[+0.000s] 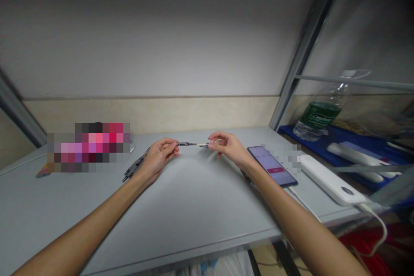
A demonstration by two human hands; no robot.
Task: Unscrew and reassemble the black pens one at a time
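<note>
Above the grey table, a thin dark tool-like piece with a slim metal shaft spans the gap between my hands. My left hand is closed on its dark end with thumb and fingers. At the shaft's other end, my right hand pinches with thumb and fingers; a small part there is too small to name. Several dark slim pieces lie beside and partly behind my left hand. A small dark object is mostly hidden under my right forearm.
A phone with a lit screen and a cable lies right of my right hand. Beyond it is a white power strip-like device. A water bottle stands on a blue tray. Blurred-out pink items are at the left.
</note>
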